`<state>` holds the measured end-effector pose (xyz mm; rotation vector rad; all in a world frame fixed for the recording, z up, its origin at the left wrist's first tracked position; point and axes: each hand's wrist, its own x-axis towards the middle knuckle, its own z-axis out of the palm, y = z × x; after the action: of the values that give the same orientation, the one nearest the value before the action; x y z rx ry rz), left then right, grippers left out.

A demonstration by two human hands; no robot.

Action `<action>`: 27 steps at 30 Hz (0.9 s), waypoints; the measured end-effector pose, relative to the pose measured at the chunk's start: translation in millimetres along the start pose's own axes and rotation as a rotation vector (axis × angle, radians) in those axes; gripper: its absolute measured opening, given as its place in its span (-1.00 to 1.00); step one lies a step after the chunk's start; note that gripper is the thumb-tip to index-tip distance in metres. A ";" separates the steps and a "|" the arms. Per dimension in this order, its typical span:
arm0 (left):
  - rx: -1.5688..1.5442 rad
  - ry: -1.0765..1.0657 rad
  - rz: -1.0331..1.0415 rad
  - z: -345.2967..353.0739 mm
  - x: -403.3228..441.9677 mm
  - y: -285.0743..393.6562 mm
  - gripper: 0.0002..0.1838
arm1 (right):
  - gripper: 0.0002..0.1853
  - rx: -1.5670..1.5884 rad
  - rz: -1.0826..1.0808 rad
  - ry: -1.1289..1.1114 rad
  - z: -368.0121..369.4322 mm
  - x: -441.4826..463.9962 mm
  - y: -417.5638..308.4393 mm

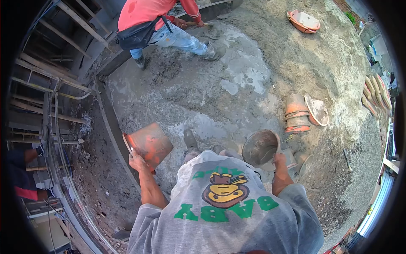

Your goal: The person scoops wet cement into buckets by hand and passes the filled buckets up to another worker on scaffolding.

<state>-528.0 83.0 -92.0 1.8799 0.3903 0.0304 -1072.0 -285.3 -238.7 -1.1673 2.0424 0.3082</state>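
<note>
My left hand [137,161] is closed on the rim of an orange, cement-smeared bucket [153,144], which is tipped on its side with its base toward the right. On the other side of my body, my right hand [279,160] grips the rim of a second bucket [261,148]. Its mouth faces me and its inside is coated grey; I see no load in it. Wet grey concrete mix [198,101] spreads over the ground in front of my feet.
Ahead, a person in a red top [152,21] bends over the mix with a long-handled tool. Stacked buckets [297,114] and an orange basin [303,22] stand on sand at right, near sacks [377,94]. A form board [111,122] edges the left, where another person's arm [31,155] shows.
</note>
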 end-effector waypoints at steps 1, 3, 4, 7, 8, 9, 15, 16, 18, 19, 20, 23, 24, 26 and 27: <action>-0.018 0.014 -0.002 1.1 -4.9 4.8 -0.59 | -0.72 0.098 0.035 -0.007 -2.2 -5.5 -1.9; -0.049 0.031 0.001 0.4 -10.7 9.4 -0.58 | -0.75 0.294 0.106 -0.011 -6.8 -16.6 -5.8; -0.045 0.032 -0.003 -1.8 -8.2 5.5 -0.58 | -0.76 0.299 0.104 -0.004 -2.3 -6.4 2.3; -0.049 0.030 -0.003 -7.3 -7.8 0.2 -0.58 | -0.80 0.061 -0.143 -0.009 25.6 84.4 59.2; -0.052 0.034 -0.014 -8.3 -8.6 -0.8 -0.59 | -0.82 -0.041 -0.235 -0.013 32.9 112.6 75.1; -0.055 0.038 -0.026 -10.3 -8.2 -1.9 -0.61 | -0.82 -0.086 -0.267 -0.026 31.4 112.8 75.3; -0.152 0.110 -0.018 -26.4 -4.7 -14.1 -0.72 | -0.90 0.306 -0.121 -0.054 0.1 79.5 44.8; -0.143 0.130 -0.024 -28.9 -9.7 -10.2 -0.72 | -0.89 0.310 -0.083 -0.051 -9.9 64.0 34.8; -0.159 0.164 -0.041 -36.1 -21.1 -5.9 -0.73 | -0.88 0.316 -0.003 -0.032 -33.6 -5.7 -8.9; -0.180 0.179 -0.049 -41.1 -28.2 -4.4 -0.73 | -0.88 0.305 0.023 -0.041 -39.8 -5.6 -13.9; -0.201 0.192 -0.054 -46.8 -33.4 -3.9 -0.73 | -0.88 0.296 0.050 -0.049 -44.4 -4.0 -18.3; -0.169 0.256 -0.073 -68.7 -48.4 -0.3 -0.73 | -0.88 0.249 0.046 -0.102 -53.5 -8.3 -37.6; -0.159 0.269 -0.071 -72.4 -51.4 1.6 -0.72 | -0.88 0.237 0.029 -0.124 -55.6 -9.2 -47.3; -0.095 0.293 -0.154 -82.4 -55.5 1.2 -0.71 | -0.86 0.223 -0.016 -0.130 -56.0 -14.9 -60.8; -0.065 0.301 -0.190 -85.6 -55.9 3.1 -0.70 | -0.84 0.223 -0.037 -0.134 -53.5 -16.5 -66.0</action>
<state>-598.1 144.7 -50.3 1.7694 0.7642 0.1973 -1039.2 -340.0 -180.2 -1.0184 1.8827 0.1317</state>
